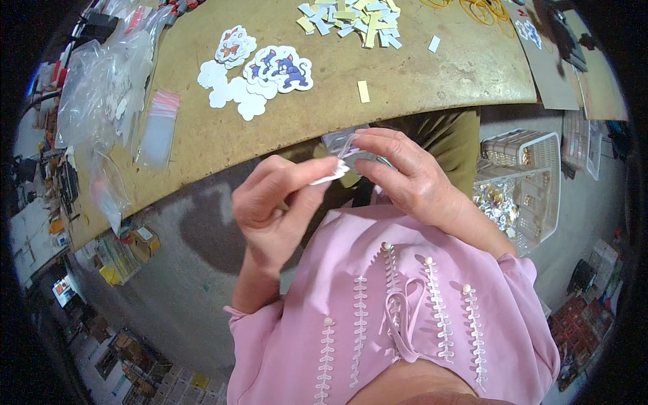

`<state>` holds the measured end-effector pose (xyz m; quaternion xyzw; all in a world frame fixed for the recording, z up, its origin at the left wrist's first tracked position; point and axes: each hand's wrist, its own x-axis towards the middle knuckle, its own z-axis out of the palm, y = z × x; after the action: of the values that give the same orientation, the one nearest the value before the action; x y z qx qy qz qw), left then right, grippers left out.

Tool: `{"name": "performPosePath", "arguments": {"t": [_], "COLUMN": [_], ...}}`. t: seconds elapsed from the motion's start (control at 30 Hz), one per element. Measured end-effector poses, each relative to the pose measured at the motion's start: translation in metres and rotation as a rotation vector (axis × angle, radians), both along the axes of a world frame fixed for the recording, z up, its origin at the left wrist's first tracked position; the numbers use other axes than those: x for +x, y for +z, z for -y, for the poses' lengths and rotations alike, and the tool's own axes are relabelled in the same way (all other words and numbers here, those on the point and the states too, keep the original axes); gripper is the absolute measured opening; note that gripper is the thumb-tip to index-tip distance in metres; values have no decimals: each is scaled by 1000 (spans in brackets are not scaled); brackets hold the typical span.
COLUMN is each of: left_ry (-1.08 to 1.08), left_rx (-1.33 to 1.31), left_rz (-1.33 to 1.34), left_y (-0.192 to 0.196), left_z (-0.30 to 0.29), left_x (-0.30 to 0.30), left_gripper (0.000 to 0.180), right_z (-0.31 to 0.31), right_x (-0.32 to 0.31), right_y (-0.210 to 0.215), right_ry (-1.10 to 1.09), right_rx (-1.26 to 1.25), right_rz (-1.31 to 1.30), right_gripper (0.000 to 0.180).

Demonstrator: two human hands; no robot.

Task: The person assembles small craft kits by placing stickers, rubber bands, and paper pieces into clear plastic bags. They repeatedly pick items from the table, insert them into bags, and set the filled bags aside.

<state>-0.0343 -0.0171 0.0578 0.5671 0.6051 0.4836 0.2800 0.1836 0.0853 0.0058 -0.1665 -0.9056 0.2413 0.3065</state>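
Hands met just below the near edge of the tabletop (432, 74), in front of the person's pink blouse (405, 324). The left hand (273, 202) had its fingers (304, 172) closed in a pinch on a small white sticker piece (332, 174), held by thumb and forefinger. The right hand (405, 175) had its fingers (378, 145) closed on a small clear plastic bag (344, 143), which was held up just beside the white piece; the two seemed to touch at the mouth of the bag, but I could not tell if the piece was already inside.

On the tabletop, well apart from the hands, lay a group of die-cut cartoon stickers (280, 67) with blue figures, and around them several blank white cloud-shaped backs (236, 91). Further away at the far edge was a pile of small paper strips (354, 20), white and pale yellow, and one single yellow strip (364, 91) lay alone near the middle. On the left side were clear plastic bags (101, 88), one of them small with a red zip edge (160, 125). Yellow rubber bands (482, 10) lay at the far right corner.

Beside the person's right, a white plastic basket (540, 175) stood on the floor, with shiny small packets (496, 202) inside.
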Motion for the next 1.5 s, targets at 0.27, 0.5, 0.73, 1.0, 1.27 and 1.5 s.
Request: {"name": "performPosePath", "arguments": {"t": [0.27, 0.5, 0.73, 1.0, 1.27, 1.5], "left_ry": [117, 50, -115, 47, 204, 203], "left_rx": [217, 83, 117, 144, 147, 67], "left_rz": [-490, -585, -607, -554, -759, -1085], "left_y": [-44, -37, -39, -6, -43, -57], "left_z": [-10, -6, -11, -100, -260, -303], "left_x": [30, 27, 21, -63, -178, -177], "left_gripper": [36, 36, 25, 20, 37, 29], "right_z": [0, -2, 1, -4, -1, -9], "right_x": [1, 5, 5, 19, 29, 37], "right_y": [7, 1, -3, -3, -15, -8], "right_ry": [57, 28, 61, -32, -54, -79], "right_rx": [-12, -27, -48, 7, -68, -136], "right_rz": [-36, -15, -20, 88, 92, 35], "right_gripper": [30, 28, 22, 24, 26, 26]}}
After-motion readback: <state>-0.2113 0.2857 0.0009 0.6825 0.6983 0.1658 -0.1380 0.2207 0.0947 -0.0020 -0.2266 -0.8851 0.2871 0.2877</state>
